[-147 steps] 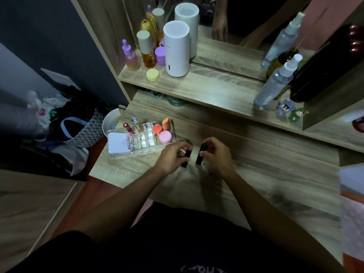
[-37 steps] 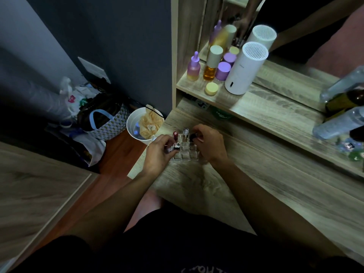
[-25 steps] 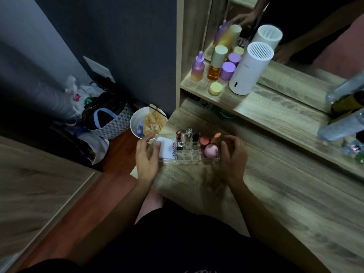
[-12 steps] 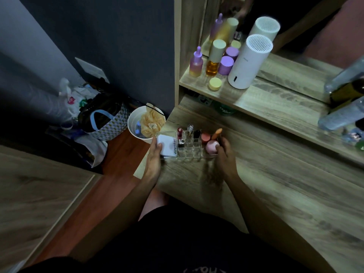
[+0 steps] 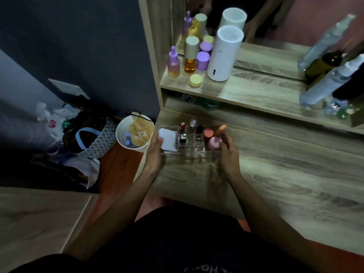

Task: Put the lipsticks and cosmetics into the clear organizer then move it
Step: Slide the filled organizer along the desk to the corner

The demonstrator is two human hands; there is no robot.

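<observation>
The clear organizer (image 5: 192, 149) sits near the left end of the wooden desk (image 5: 275, 170). Inside it are a white compact (image 5: 167, 139), a red lipstick (image 5: 182, 126), a silver-capped lipstick (image 5: 193, 122), a black lipstick (image 5: 199, 129), a coral jar (image 5: 208, 133), a pink jar (image 5: 213, 143) and an orange sponge (image 5: 221, 128). My left hand (image 5: 154, 149) grips the organizer's left end. My right hand (image 5: 228, 149) grips its right end.
A shelf (image 5: 246, 91) above the desk carries several bottles, a purple jar (image 5: 202, 60), a yellow jar (image 5: 195, 80) and a white cylinder (image 5: 224, 54). Spray bottles (image 5: 331, 79) stand at right. A white bin (image 5: 134, 133) and a bag (image 5: 92, 134) are on the floor at left.
Earlier both hands placed lipsticks into the organizer's slots. They then moved out to its two ends and closed on it. The organizer has barely moved in the last half second.
</observation>
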